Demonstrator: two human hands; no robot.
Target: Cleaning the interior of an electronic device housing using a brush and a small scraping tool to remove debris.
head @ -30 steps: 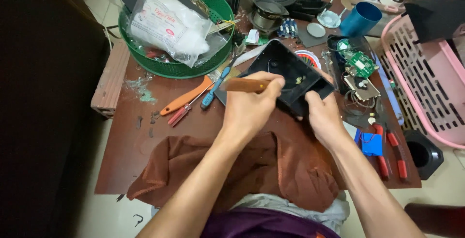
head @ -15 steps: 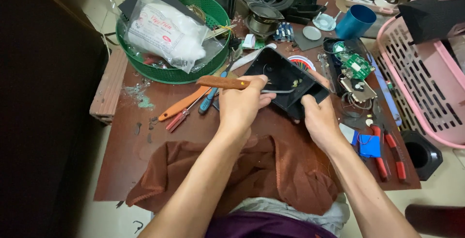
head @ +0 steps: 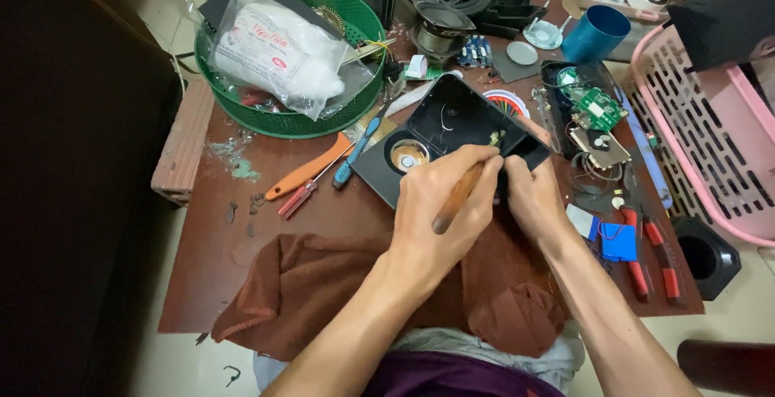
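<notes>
A black open speaker casing (head: pixel 452 118) lies on the brown table (head: pixel 242 235), with a small round speaker (head: pixel 408 157) in its lower left part. My left hand (head: pixel 440 215) grips a wooden-handled tool (head: pixel 458 195) whose tip points into the casing's near edge. My right hand (head: pixel 533 199) holds the casing's near right corner. A brown cloth (head: pixel 323 284) lies under my wrists.
A green basket (head: pixel 323 114) with a plastic bag stands back left. Orange, red and blue screwdrivers (head: pixel 311 172) lie left of the casing. Green circuit boards (head: pixel 593 106), red pliers (head: pixel 646 252), a blue cup (head: pixel 595 33) and a pink basket (head: pixel 710 147) sit at the right.
My left hand turned the wooden-handled tool from lying across the casing to pointing down into its near edge. The casing now lies flatter, with the round speaker showing.
</notes>
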